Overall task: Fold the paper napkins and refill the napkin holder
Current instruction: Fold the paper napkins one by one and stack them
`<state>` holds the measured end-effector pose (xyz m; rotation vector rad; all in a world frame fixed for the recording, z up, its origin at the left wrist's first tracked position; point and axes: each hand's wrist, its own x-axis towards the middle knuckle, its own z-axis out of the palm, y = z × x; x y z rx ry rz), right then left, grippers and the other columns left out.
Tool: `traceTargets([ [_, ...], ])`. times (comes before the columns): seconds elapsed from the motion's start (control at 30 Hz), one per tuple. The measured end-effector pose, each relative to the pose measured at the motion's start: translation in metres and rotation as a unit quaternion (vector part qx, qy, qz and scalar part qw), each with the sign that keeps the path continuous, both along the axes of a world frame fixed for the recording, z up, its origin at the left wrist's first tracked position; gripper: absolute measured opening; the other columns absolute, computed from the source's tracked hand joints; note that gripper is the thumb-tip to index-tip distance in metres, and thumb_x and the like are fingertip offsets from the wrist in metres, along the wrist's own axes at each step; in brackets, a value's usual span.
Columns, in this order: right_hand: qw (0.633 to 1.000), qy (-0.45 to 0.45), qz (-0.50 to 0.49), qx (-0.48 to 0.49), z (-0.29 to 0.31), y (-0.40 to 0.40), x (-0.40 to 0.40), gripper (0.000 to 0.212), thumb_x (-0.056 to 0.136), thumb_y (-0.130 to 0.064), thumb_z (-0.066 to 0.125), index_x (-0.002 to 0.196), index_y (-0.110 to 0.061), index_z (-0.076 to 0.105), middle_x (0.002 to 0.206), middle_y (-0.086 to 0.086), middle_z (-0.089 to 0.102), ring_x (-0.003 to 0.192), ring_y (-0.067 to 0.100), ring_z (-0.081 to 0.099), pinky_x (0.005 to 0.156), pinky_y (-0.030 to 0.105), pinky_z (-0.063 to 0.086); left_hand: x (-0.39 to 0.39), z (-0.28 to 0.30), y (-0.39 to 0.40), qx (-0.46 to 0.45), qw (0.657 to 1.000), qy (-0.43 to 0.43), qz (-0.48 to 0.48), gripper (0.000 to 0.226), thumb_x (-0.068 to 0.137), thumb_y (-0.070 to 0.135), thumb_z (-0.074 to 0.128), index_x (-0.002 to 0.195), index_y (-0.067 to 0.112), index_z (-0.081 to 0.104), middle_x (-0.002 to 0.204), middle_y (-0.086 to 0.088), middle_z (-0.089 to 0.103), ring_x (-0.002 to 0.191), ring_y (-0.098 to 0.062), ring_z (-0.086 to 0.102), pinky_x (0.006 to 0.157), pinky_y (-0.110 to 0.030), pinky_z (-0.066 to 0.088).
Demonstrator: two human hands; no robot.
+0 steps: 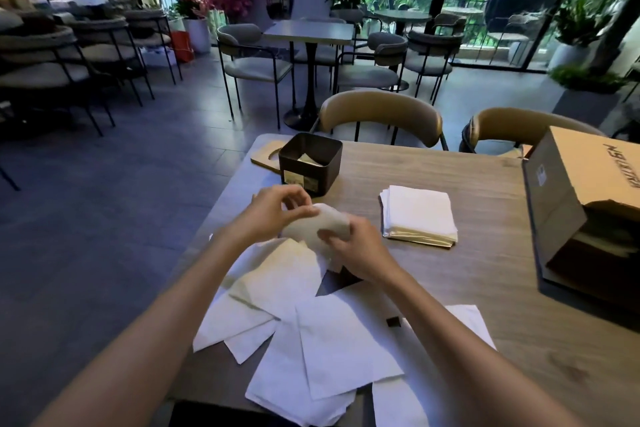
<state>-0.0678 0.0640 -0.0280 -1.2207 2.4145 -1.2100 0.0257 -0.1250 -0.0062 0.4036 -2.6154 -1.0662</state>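
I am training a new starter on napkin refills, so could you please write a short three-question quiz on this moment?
1. True or false: the dark napkin holder is packed full.
2. Which lies to the right of the hands: (a) a neat stack of napkins, (b) a tray, (c) a cup?
3. What are the left hand and right hand holding together?

Key:
1. False; only a little paper shows inside.
2. (a), the stack of napkins.
3. One white napkin being folded, held above the loose napkins spread on the wooden table.
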Motion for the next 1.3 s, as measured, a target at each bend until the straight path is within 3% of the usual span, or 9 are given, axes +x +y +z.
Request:
traceTargets([
  [0.1,0.988,-0.112,-0.042,-0.102,0.012,0.013,-0.006,0.025,0.09,-0.032,0.075,0.11,-0.016,0.074,0.098,-0.001,0.076,0.09,0.018,0.07,0.075,0.034,0.06,-0.005,0.003,0.006,0.128,0.99,0.058,-0.01,0.038,0.079,0.048,0.077,0.113,0.036,0.064,0.103,0.021,0.066,0.097,0.007,0.062,0.071,-0.01,0.051],
  [0.17,0.974,-0.172,-0.05,-0.137,0.02,0.022,-0.012,0.025,0.09,-0.034,0.074,0.109,-0.019,0.071,0.099,-0.004,0.075,0.093,0.012,0.071,0.074,0.029,0.062,-0.011,0.004,0.012,0.218,0.975,0.042,-0.004,0.058,0.075,0.046,0.08,0.126,0.031,0.059,0.107,0.012,0.071,0.099,0.002,0.067,0.078,-0.014,0.054],
  [0.3,0.964,-0.193,-0.074,-0.167,0.033,0.047,-0.036,0.017,0.09,-0.033,0.072,0.102,-0.021,0.069,0.095,-0.006,0.074,0.082,0.002,0.071,0.064,0.017,0.056,-0.03,0.002,0.028,0.267,0.962,0.053,-0.01,0.024,0.085,0.026,0.076,0.109,0.028,0.07,0.095,0.009,0.077,0.091,-0.004,0.07,0.071,-0.014,0.053],
  [0.5,0.947,-0.172,-0.185,-0.199,0.03,0.083,-0.081,0.009,0.093,-0.023,0.073,0.097,-0.015,0.07,0.093,0.002,0.075,0.087,0.015,0.07,0.077,0.029,0.056,-0.071,0.005,0.073,0.239,0.968,0.069,0.011,0.018,0.092,0.018,0.07,0.109,0.014,0.072,0.088,0.006,0.069,0.078,-0.002,0.064,0.06,-0.012,0.049],
  [0.73,0.935,-0.093,-0.31,-0.144,0.019,0.096,-0.135,0.021,0.083,-0.039,0.081,0.082,-0.027,0.064,0.082,-0.008,0.07,0.083,0.012,0.068,0.076,0.029,0.056,-0.12,-0.001,0.106,0.223,0.974,0.025,0.027,0.018,0.092,0.019,0.07,0.108,0.011,0.072,0.087,0.004,0.067,0.086,-0.011,0.063,0.073,-0.022,0.051],
  [0.8,0.938,-0.07,-0.318,-0.121,0.013,0.097,-0.143,0.022,0.083,-0.04,0.081,0.082,-0.024,0.065,0.081,-0.005,0.07,0.082,0.016,0.067,0.078,0.034,0.057,-0.131,-0.008,0.106,0.219,0.975,0.013,0.028,0.016,0.091,0.021,0.071,0.105,0.012,0.072,0.088,0.002,0.069,0.09,-0.015,0.066,0.081,-0.029,0.054],
  [0.97,0.946,-0.045,-0.31,-0.077,-0.001,0.104,-0.153,0.028,0.08,-0.04,0.082,0.087,-0.016,0.068,0.083,-0.001,0.071,0.083,0.019,0.067,0.076,0.036,0.056,-0.146,-0.029,0.107,0.164,0.984,0.0,0.067,0.016,0.084,0.026,0.078,0.098,0.024,0.071,0.068,0.005,0.067,0.068,-0.01,0.061,0.073,-0.031,0.049],
  [1.1,0.952,-0.027,-0.301,-0.058,-0.009,0.106,-0.149,0.029,0.079,-0.04,0.084,0.086,-0.019,0.065,0.081,-0.002,0.07,0.08,0.018,0.066,0.066,0.028,0.048,-0.146,-0.039,0.109,0.08,0.994,0.0,0.073,0.033,0.086,0.028,0.073,0.118,0.024,0.067,0.074,0.0,0.073,0.08,-0.019,0.067,0.081,-0.038,0.054],
  [1.3,0.955,0.035,-0.296,-0.009,-0.013,0.104,-0.142,0.038,0.077,-0.041,0.084,0.1,-0.021,0.062,0.082,-0.004,0.065,0.084,0.022,0.064,0.07,0.035,0.053,-0.138,-0.039,0.111,0.0,0.999,0.005,0.046,0.045,0.09,0.028,0.07,0.131,0.025,0.054,0.067,0.006,0.064,0.068,-0.007,0.06,0.061,-0.027,0.046],
])
